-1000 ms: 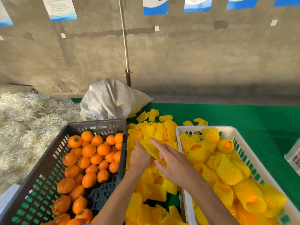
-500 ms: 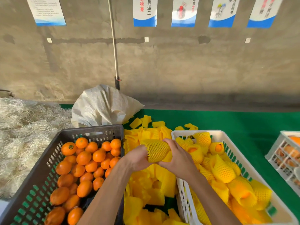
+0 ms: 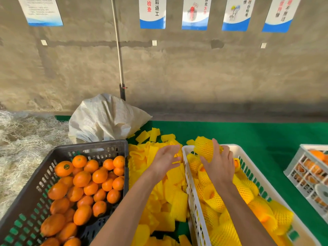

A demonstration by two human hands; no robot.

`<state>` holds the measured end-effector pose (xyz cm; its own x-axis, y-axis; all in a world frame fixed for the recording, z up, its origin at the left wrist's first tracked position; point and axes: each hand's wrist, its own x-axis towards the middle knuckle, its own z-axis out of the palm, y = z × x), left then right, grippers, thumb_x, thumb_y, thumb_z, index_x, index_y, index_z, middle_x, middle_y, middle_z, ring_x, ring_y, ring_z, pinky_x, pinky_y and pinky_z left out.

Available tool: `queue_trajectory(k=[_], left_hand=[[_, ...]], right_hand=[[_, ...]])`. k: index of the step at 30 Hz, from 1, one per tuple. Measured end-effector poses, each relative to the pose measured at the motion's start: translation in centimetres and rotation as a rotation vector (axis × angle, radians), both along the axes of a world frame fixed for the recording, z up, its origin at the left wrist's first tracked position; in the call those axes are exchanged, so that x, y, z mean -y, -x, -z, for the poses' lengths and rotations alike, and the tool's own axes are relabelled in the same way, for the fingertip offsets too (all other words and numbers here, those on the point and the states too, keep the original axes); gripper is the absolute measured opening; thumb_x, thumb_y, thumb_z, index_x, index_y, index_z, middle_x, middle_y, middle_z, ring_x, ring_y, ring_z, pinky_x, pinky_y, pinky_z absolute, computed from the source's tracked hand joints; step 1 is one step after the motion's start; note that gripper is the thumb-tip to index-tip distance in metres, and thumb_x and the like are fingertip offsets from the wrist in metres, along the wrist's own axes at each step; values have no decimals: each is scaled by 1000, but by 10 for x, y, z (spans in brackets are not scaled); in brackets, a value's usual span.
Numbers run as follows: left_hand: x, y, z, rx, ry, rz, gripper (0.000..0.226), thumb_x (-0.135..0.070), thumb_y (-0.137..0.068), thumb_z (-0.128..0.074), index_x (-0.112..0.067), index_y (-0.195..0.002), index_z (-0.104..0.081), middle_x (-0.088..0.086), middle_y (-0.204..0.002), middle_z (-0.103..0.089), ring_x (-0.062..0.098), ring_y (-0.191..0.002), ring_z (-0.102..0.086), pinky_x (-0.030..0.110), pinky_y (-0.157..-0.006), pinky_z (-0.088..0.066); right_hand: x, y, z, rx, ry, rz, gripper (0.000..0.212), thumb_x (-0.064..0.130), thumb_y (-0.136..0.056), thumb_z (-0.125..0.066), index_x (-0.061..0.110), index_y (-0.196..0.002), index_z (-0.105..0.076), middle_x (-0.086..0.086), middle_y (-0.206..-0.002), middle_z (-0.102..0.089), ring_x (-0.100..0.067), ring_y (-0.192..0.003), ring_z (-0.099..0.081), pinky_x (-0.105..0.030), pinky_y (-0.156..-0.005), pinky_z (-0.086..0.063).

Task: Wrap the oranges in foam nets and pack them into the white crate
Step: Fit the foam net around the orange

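A: Carrying 1 wrapped orange (image 3: 204, 150) over the far end of the white crate (image 3: 193, 206) now, right hand (image 3: 219, 167) curling around it from the right. Half a second back, both hands squeezing that net together over the loose foam nets (image 3: 159, 197) pile in the middle.

B: And left hand (image 3: 166, 159) letting go, fingers spreading loose, hovering over the pile, holding nothing. Hands splitting apart, basically.

A: Yep. Meaning wrap done, drop-in coming, probably onto the heap of netted fruit already filling the crate.

B: Then reaching left for another, guessing. Still plenty of bare oranges (image 3: 85, 189) sitting in the dark crate (image 3: 35, 185).
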<state>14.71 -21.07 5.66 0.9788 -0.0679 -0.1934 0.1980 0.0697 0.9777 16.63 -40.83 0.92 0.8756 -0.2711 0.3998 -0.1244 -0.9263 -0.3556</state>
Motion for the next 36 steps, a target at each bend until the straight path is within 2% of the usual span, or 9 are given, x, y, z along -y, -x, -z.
queue_trajectory(k=[5, 9, 13, 17, 21, 24, 28, 32, 36], left_hand=[[-60, 2, 23, 290, -328, -191, 30, -26, -106, -58, -10, -129, -67, 3, -127, -68, 19, -118, -64, 40, -102, -55], [-123, 11, 55, 318, -484, -464, 17, -22, -106, -58, -13, -113, -71, -6, -103, -70, 2, -92, -63, 12, -74, -49], [-166, 14, 97, 109, -597, -435, 15, -17, -108, -53, -15, -104, -68, 4, -86, -68, 5, -64, -58, 30, -57, -44], [-184, 11, 138, -98, -756, -155, 34, 0, -101, -55, -3, -134, -62, 16, -133, -66, 32, -123, -61, 30, -93, -47], [-185, 8, 174, -185, -929, 115, 45, -8, -105, -52, -4, -150, -46, 9, -137, -59, 12, -102, -67, 23, -91, -53], [-196, 11, 207, -245, -1141, 296, 69, -10, -98, -64, -15, -158, -30, 13, -159, -30, 38, -122, -55, 46, -97, -51], [-204, -2, 209, -139, -1439, 143, 71, -5, -92, -67, -19, -151, -30, 21, -156, -22, 44, -122, -53, 42, -69, -45], [-203, 0, 217, -215, -1532, 106, 56, -13, -100, -62, -6, -144, -29, 16, -151, -37, 38, -124, -57, 40, -77, -47], [-215, 8, 227, -291, -1470, 51, 86, -19, -96, -71, -11, -159, -12, 14, -146, -43, 38, -119, -63, 39, -70, -50]], right_hand=[[-9, -6, 21, -28, 132, -47, 56, 47, -92, -67, 13, -136, -59, -14, -143, -51, -33, -135, -42, -46, -113, -33], [-53, -2, 43, -51, 213, -230, 46, 45, -95, -64, 13, -128, -66, -10, -134, -60, -30, -129, -49, -43, -116, -31], [-93, 0, 75, -187, 185, -361, 40, 42, -99, -59, 21, -133, -61, 1, -139, -57, -20, -131, -48, -35, -113, -29], [-123, -5, 109, -458, 98, -530, 52, 43, -97, -62, 24, -144, -49, 0, -143, -52, -23, -132, -49, -38, -108, -38], [-140, -2, 132, -595, 32, -625, 71, 54, -90, -67, 30, -150, -40, -4, -138, -44, -28, -122, -53, -39, -93, -49], [-149, 4, 150, -464, -57, -624, 42, 45, -96, -63, 25, -134, -63, -3, -116, -51, -23, -102, -57, -39, -77, -53], [-154, 8, 154, -385, -180, -600, 28, 35, -100, -60, 17, -119, -68, 1, -108, -52, -17, -85, -58, -40, -66, -53], [-160, 13, 144, -347, -304, -548, 26, 37, -99, -58, 15, -113, -61, 3, -100, -60, -13, -79, -57, -33, -63, -44], [-161, 19, 130, -303, -432, -537, 18, 34, -98, -61, 17, -103, -57, 1, -73, -60, -11, -52, -49, -35, -49, -39]])
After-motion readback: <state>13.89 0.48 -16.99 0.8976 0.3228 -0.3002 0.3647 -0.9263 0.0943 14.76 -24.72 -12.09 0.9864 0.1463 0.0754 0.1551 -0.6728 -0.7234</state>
